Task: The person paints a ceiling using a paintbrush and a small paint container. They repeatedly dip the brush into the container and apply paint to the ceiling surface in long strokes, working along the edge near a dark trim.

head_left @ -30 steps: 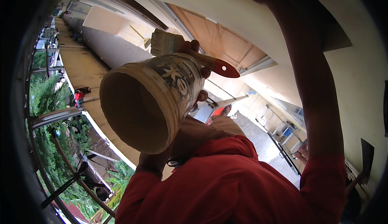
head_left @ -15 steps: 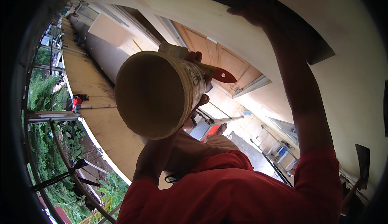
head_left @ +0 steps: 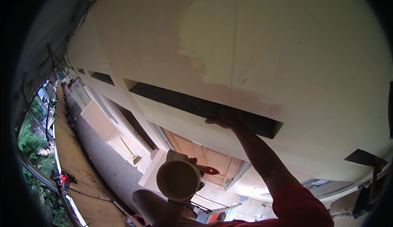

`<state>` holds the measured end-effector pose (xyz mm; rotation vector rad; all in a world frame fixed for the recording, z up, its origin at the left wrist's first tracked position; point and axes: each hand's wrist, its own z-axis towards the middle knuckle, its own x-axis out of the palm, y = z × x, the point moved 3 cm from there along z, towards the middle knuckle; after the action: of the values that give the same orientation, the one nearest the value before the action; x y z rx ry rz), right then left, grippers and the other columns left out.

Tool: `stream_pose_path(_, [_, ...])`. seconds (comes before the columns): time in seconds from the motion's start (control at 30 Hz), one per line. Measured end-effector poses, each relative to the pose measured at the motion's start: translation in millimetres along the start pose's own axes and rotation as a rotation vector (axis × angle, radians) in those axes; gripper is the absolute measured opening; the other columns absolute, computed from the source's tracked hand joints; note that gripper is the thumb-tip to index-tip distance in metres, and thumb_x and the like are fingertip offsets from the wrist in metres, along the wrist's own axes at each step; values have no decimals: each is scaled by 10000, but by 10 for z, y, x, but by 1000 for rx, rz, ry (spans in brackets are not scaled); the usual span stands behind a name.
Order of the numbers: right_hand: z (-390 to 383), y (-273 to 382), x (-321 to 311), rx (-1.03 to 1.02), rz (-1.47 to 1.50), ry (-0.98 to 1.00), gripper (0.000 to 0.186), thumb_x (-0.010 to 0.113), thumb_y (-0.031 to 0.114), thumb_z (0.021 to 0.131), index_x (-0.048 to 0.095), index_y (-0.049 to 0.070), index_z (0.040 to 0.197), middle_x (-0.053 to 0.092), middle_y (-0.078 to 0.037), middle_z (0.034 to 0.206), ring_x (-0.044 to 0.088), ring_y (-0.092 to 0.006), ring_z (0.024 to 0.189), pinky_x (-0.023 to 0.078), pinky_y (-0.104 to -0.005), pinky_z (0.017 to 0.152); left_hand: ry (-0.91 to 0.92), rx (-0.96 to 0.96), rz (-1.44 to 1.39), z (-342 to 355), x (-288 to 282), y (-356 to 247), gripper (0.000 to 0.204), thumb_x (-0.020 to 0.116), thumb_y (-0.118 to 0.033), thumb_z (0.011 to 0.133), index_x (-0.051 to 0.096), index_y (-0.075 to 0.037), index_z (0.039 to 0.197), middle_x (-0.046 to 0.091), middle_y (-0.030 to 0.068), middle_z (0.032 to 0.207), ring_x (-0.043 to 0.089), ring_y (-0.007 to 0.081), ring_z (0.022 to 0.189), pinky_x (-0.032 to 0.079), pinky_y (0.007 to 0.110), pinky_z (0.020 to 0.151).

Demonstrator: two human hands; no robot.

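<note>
Green foliage fills the left edge of the frame, behind curved bars, and beside it a tan ledge runs down towards the bottom with a small red object on it. Next comes a strip of grey floor, then a pinkish board at mid left and a yellow-handled broom just below and right of it.

At lower centre is a pale round bucket, its open mouth turned to the camera. The left hand holds it from behind, mostly hidden, with fingers showing at the bucket's right rim; it also keeps a red-handled paintbrush against the bucket's outer side, bristles to the left. A wooden door stands behind and above.

Across the middle, a long dark slot cuts into the cream wall. The right hand rests at its lower edge; shadow hides the fingers, so I cannot tell how widely they are spread. Another person's arm shows at lower right, near a second dark opening.
</note>
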<state>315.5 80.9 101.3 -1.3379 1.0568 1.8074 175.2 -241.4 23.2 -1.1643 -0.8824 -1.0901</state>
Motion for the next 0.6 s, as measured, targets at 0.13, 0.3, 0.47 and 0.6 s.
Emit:
stream_pose_path(0.13, [-82,101,-131,-52,109,4,1408,776,871,716,254,6,1697,331,-279,1722,300,-463,1604,259,-583,1311,-28,254,1116,-101,162,-40,782,624,-584,1052,415,-93,1624,514,204,1596,573,494,1397,596,723,1011])
stream_pose_path(0.3, [-90,59,-65,-57,10,-63,1476,777,890,702,199,-47,1684,283,-314,1725,250,-465,1625,243,-581,1319,-35,-23,-282,-50,177,68,717,574,-603,1058,496,-79,1542,549,213,1535,580,483,1353,573,715,996])
stream_pose_path(0.47, [-553,197,-29,-215,-144,-274,1082,723,688,919,357,-45,1625,402,-306,1624,363,-471,1539,232,-626,1304,-74,12,-235,-160,192,126,725,578,-618,1046,522,-77,1525,567,208,1502,582,501,1323,575,708,968])
stream_pose_path(0.6, [-1468,92,384,-531,-37,-321,620,709,447,1030,608,0,1448,540,-272,1485,559,-419,1354,488,-547,1118,-64,54,65,-127,-168,143,748,615,-635,1017,537,-92,1526,567,206,1503,567,508,1338,571,703,979])
